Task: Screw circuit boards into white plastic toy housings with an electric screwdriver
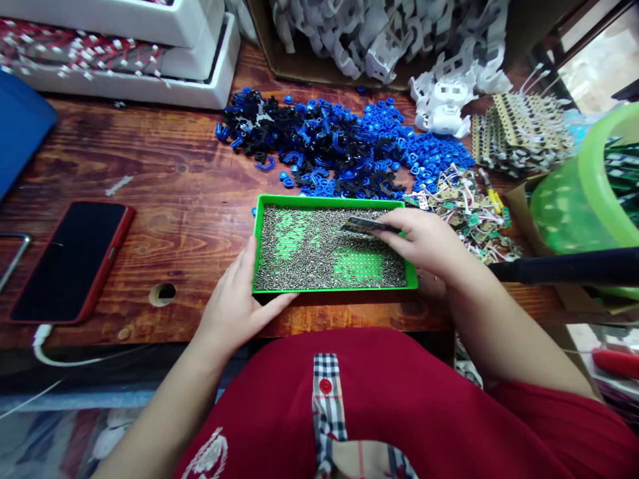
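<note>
One green tray [259,226], rectangular plastic, full of uncounted small metal screws [309,263], sits on the wooden surface [174,173]; left hand [237,303] grips its corner, right hand [424,243] holds one flat dark card [367,226] over it.

A dark phone in a red case [72,261] lies on the wooden table [174,173]; a heap of blue and black plastic parts [339,143] beside small circuit boards [466,206]; a green tub [592,199] at right
</note>
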`<state>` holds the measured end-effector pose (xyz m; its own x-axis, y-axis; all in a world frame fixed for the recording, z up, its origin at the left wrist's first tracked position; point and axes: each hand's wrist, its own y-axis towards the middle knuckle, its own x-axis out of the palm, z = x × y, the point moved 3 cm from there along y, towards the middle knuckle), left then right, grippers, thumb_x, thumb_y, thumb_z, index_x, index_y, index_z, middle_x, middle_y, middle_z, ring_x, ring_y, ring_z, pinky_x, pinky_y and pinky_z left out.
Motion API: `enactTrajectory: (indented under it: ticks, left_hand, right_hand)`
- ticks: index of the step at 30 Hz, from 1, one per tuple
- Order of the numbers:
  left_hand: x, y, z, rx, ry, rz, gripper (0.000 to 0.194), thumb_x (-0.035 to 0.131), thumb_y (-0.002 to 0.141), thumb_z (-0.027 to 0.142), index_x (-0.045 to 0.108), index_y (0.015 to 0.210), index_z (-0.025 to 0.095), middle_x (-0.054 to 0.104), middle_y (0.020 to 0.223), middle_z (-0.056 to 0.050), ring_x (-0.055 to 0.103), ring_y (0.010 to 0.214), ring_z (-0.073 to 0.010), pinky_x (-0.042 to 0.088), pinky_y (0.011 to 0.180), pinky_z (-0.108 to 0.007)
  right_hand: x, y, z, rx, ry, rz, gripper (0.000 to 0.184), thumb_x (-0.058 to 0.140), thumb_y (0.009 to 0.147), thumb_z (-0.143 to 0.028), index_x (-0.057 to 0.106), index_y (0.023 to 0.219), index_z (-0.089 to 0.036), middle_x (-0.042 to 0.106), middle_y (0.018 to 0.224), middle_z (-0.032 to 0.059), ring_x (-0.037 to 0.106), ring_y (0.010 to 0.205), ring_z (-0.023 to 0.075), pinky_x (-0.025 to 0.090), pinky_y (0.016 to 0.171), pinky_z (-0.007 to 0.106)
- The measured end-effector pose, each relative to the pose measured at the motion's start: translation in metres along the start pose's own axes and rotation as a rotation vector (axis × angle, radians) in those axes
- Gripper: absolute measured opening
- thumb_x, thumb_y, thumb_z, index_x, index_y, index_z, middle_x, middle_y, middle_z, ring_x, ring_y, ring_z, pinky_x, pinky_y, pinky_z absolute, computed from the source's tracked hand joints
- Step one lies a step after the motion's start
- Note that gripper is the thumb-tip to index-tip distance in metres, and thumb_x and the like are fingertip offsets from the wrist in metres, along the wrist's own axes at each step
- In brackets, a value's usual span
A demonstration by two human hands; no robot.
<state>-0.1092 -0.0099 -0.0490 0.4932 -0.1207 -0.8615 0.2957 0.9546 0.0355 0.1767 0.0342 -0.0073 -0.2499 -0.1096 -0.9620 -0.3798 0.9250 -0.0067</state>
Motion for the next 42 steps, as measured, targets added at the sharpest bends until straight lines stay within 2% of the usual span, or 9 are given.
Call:
enactTrajectory:
  ticks: [4, 11, 15, 17, 21, 24, 29, 36, 42]
  left_hand:
    - [-0.001, 0.000, 0.001, -0.003, -0.008, 0.005, 0.101, 0.064, 0.071, 0.053, 0.008, 0.146, 0.018, 0.031, 0.148, -0.018, 0.035, 0.133, -0.0331, 0.034, 0.106, -0.050]
    - [0.000, 0.000, 0.000, 0.018, -0.001, 0.008, 0.097, 0.063, 0.072, 0.052, 0.012, 0.146, 0.016, 0.032, 0.147, -0.017, 0.034, 0.133, -0.0320, 0.032, 0.108, -0.047]
    - [0.000, 0.001, 0.000, 0.020, 0.005, 0.010, 0.097, 0.063, 0.072, 0.052, 0.011, 0.146, 0.016, 0.033, 0.146, -0.018, 0.035, 0.133, -0.0328, 0.033, 0.107, -0.047]
    - [0.000, 0.001, 0.001, 0.019, 0.005, 0.009, 0.098, 0.063, 0.072, 0.052, 0.010, 0.146, 0.017, 0.033, 0.147, -0.017, 0.035, 0.133, -0.0328, 0.033, 0.107, -0.048]
    - [0.000, 0.000, 0.001, 0.013, -0.001, 0.008, 0.097, 0.063, 0.073, 0.053, 0.009, 0.146, 0.019, 0.033, 0.147, -0.016, 0.036, 0.132, -0.0333, 0.034, 0.106, -0.050]
    - [0.000, 0.000, 0.000, 0.017, -0.008, 0.005, 0.098, 0.063, 0.072, 0.053, 0.008, 0.146, 0.020, 0.032, 0.147, -0.015, 0.036, 0.132, -0.0333, 0.034, 0.105, -0.051]
    - [0.000, 0.000, -0.001, 0.015, -0.008, 0.005, 0.098, 0.063, 0.073, 0.053, 0.007, 0.146, 0.020, 0.031, 0.148, -0.016, 0.035, 0.133, -0.0323, 0.034, 0.106, -0.050]
    - [0.001, 0.000, -0.001, 0.030, -0.005, 0.002, 0.098, 0.062, 0.073, 0.053, 0.008, 0.146, 0.017, 0.032, 0.147, -0.017, 0.036, 0.132, -0.0327, 0.035, 0.105, -0.049]
    - [0.000, 0.000, -0.001, 0.035, 0.008, -0.004, 0.098, 0.061, 0.074, 0.053, 0.006, 0.146, 0.018, 0.031, 0.148, -0.017, 0.036, 0.132, -0.0335, 0.035, 0.105, -0.050]
  right_hand:
    - [0.000, -0.004, 0.010, 0.009, -0.116, 0.054, 0.025, 0.045, 0.090, -0.032, 0.065, 0.099, -0.021, 0.067, 0.097, 0.0047, 0.060, 0.090, 0.0191, 0.046, 0.078, 0.033]
    - [-0.016, -0.044, -0.005, -0.143, -0.162, -0.193, 0.023, 0.042, 0.090, -0.030, 0.063, 0.096, -0.024, 0.067, 0.088, 0.0021, 0.061, 0.078, 0.0175, 0.045, 0.067, 0.031]
    - [-0.015, -0.035, -0.005, -0.127, -0.119, -0.317, 0.022, 0.044, 0.090, -0.035, 0.061, 0.101, -0.026, 0.066, 0.084, 0.0005, 0.060, 0.075, 0.0162, 0.043, 0.063, 0.028]
    - [-0.014, -0.020, 0.001, -0.073, -0.154, -0.269, 0.023, 0.044, 0.089, -0.036, 0.061, 0.100, -0.025, 0.065, 0.084, 0.0019, 0.059, 0.076, 0.0174, 0.041, 0.063, 0.029]
    - [-0.014, 0.013, 0.008, 0.053, -0.139, -0.026, 0.025, 0.046, 0.088, -0.036, 0.062, 0.101, -0.023, 0.066, 0.088, 0.0030, 0.059, 0.080, 0.0183, 0.039, 0.064, 0.029]
    - [-0.007, 0.033, -0.002, -0.023, -0.080, 0.068, 0.024, 0.045, 0.089, -0.035, 0.062, 0.100, -0.023, 0.066, 0.091, 0.0025, 0.058, 0.084, 0.0177, 0.038, 0.067, 0.028]
    - [0.006, 0.049, -0.017, -0.154, -0.175, 0.064, 0.025, 0.040, 0.092, -0.032, 0.063, 0.097, -0.022, 0.066, 0.094, 0.0025, 0.056, 0.085, 0.0177, 0.037, 0.069, 0.029]
    - [-0.009, 0.021, 0.001, 0.083, -0.386, 0.003, 0.022, 0.040, 0.089, -0.026, 0.061, 0.091, -0.021, 0.066, 0.086, 0.0043, 0.058, 0.076, 0.0181, 0.031, 0.057, 0.029]
    - [-0.016, -0.015, -0.011, -0.015, -0.397, -0.186, 0.020, 0.040, 0.089, -0.025, 0.058, 0.084, -0.020, 0.063, 0.076, 0.0043, 0.058, 0.072, 0.0181, 0.033, 0.056, 0.029]
